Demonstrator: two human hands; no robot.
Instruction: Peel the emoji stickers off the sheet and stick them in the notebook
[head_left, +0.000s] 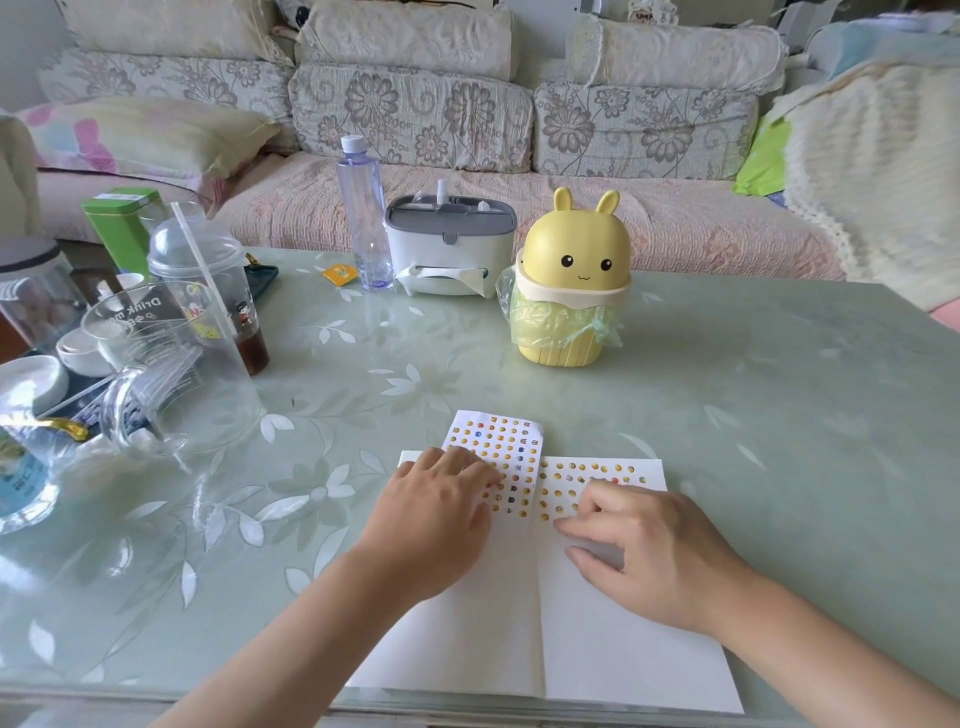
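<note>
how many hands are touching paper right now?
2. The left hand rests on the sticker sheet, over the left page of the notebook; the right hand touches the right page.

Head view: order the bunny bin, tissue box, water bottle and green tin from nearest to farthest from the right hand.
From the right hand:
1. bunny bin, ahead, mid-table.
2. tissue box, behind and left of it.
3. water bottle, further left.
4. green tin, far left.

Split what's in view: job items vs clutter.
Job: sticker sheet, notebook, stickers already on its right page, left hand, right hand.
Clutter: bunny bin, water bottle, tissue box, glass pitcher, green tin, domed cup.
</note>
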